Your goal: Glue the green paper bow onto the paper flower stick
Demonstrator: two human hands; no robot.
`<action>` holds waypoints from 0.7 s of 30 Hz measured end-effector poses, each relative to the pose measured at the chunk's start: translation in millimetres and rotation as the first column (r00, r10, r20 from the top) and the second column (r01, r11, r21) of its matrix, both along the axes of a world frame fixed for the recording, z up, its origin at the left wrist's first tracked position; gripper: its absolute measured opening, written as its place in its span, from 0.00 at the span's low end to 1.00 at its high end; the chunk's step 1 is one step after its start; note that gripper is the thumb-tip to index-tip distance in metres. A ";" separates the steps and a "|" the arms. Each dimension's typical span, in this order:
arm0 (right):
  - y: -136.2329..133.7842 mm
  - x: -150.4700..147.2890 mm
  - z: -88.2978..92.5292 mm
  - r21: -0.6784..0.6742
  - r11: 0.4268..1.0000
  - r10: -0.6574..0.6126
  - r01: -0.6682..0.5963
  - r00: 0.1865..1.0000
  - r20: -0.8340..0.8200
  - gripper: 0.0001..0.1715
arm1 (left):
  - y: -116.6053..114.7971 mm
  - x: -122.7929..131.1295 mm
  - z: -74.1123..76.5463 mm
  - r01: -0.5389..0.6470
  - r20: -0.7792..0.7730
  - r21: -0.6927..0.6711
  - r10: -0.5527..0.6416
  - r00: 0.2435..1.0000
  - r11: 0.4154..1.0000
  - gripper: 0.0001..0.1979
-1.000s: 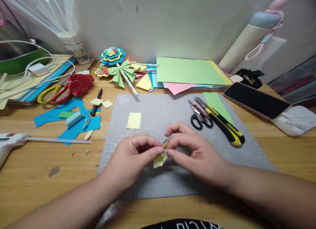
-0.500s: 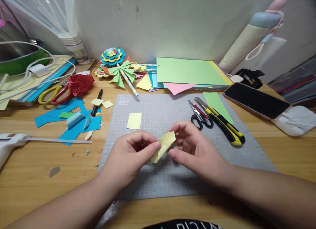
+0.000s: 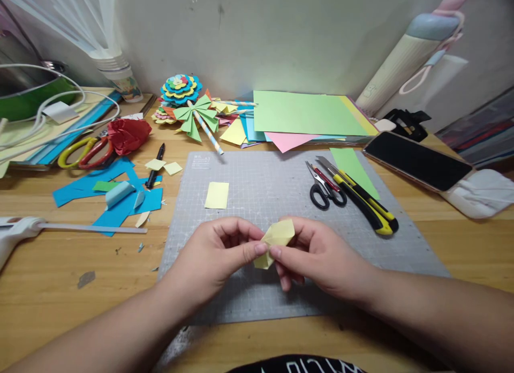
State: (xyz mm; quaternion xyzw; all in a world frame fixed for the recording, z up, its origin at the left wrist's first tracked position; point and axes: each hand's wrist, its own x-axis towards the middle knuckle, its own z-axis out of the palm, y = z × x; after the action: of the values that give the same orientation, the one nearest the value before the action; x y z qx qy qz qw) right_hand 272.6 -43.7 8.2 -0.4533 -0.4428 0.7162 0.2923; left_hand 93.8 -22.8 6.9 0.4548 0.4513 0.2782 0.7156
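A small folded piece of yellow paper is pinched between my two hands above the grey cutting mat. My left hand grips its left side with thumb and forefinger. From the other side, my right hand presses its thumb on the paper close to the left thumb, its fingers partly behind the sheet. A flat yellow paper rectangle lies on the mat beyond my left hand. Black-handled scissors, a red pen-like tool and a yellow-black utility knife rest on the mat at the right.
Blue paper scraps, a black pen and a glue gun lie at the left. Paper flowers and coloured sheets are along the wall. A phone lies at the right.
My right hand has closed on the paper, its thumb coming in beside the left thumb. The paper has turned a little and its upper end spreads wider.
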 end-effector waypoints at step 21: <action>2.1 5.1 0.1 0.281 0.945 0.094 -0.165 0.964 0.250 0.08 | -5.1 1.8 10.3 0.338 -0.424 0.270 -0.204 0.882 0.901 0.09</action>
State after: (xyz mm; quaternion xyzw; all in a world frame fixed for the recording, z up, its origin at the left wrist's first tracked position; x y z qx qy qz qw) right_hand 277.7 -41.6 8.2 -0.4544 -0.6062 0.6005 0.2557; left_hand 95.6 -28.0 17.2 0.6753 0.4597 0.1517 0.5564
